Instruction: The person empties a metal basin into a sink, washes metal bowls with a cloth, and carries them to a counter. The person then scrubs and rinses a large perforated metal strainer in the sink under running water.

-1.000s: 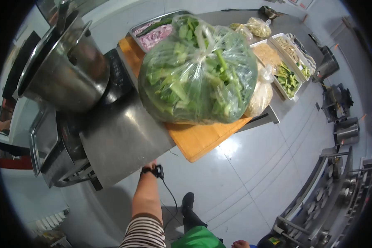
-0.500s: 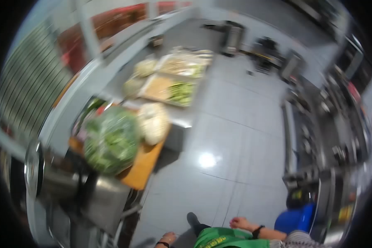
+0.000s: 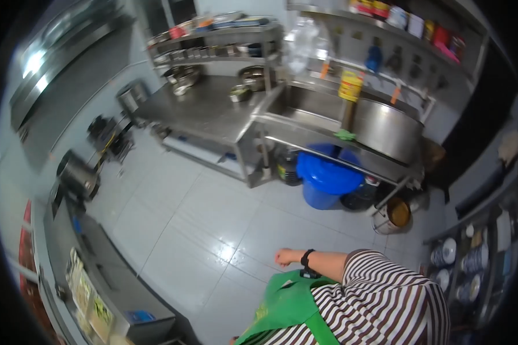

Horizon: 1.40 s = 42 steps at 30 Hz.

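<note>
My right hand (image 3: 283, 257) hangs in front of me above the tiled floor, its fingers curled in and nothing visible in them. A black band (image 3: 307, 259) circles that wrist. Only a sliver of my left hand (image 3: 234, 340) shows at the bottom edge, beside the green apron (image 3: 285, 302); its fingers are hidden. Neither hand touches any object that I can see. The sleeve (image 3: 380, 282) on my right arm is striped.
Ahead stand a steel table (image 3: 204, 115) and a sink (image 3: 313, 103) holding a large steel pot (image 3: 385, 129). Below are a blue bucket (image 3: 322, 192) and an open tin (image 3: 392, 215). Trays of cut vegetables (image 3: 98, 313) lie lower left; stacked dishes (image 3: 475, 259) fill a right-hand rack.
My view has swung right, from the vegetable table towards the sink. The vegetable trays now sit at lower left. My left hand has almost left the picture; my right hand stays curled.
</note>
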Tool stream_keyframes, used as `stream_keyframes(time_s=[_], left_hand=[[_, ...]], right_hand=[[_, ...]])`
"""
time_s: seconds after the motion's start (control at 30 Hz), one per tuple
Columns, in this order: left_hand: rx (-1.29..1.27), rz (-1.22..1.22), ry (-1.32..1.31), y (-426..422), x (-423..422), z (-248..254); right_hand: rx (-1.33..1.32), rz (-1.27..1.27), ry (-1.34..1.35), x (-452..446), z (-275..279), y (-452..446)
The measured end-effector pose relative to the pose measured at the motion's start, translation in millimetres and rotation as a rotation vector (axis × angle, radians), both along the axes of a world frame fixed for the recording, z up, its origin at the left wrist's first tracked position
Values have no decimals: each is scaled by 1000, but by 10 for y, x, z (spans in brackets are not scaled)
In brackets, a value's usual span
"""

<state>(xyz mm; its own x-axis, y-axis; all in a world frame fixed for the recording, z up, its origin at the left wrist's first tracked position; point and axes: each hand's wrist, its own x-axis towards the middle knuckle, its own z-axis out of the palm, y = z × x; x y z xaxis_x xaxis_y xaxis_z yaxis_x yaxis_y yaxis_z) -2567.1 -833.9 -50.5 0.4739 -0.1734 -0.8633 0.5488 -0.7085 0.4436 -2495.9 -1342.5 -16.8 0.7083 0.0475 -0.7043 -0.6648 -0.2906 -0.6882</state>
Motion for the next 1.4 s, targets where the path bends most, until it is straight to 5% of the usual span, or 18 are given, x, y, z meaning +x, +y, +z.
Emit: stream_keyframes(time_s=[0.33,0.57,0.67,0.7,0.8,0.9,1.0,1.03,1.17,1.3,1.4], left_hand=[[-167,-108,-174,-2882,1879,392],[16,-457,-155,-3938,2673,624],[-129,-457,-26,-3888,3169,10],[-24,-1006,-570,-4105,3184,-4],[-182,-1088,-372,-4477,3732,-114],[-173,-1094,-609,-4959,4107,-310],[-83,-619,-119,-5755,4458,-269],[-93,-533,-57,-6045,4508,-175],[-264,-628,-79,-7306,4631,87],[-548,-770,-118,-8600,4393,725],[-667,-778,-51,-9097,4197,937]], right_hand=[[-435,-739,-202,-850,457,-3385],[-738,-854,-490,-560,1316,-4375],[-849,-796,-472,-342,1697,-4747],[-896,-767,-492,-253,1804,-4921],[-980,-730,-453,65,1863,-5346],[-980,-686,-412,390,1832,-5730],[-1257,-688,-371,657,1550,-5852],[-1160,-655,-340,681,1270,-5984],[-1219,-698,-425,703,880,-6050],[-710,-564,-614,600,2307,-6198],[-711,-561,-658,169,3424,-6567]])
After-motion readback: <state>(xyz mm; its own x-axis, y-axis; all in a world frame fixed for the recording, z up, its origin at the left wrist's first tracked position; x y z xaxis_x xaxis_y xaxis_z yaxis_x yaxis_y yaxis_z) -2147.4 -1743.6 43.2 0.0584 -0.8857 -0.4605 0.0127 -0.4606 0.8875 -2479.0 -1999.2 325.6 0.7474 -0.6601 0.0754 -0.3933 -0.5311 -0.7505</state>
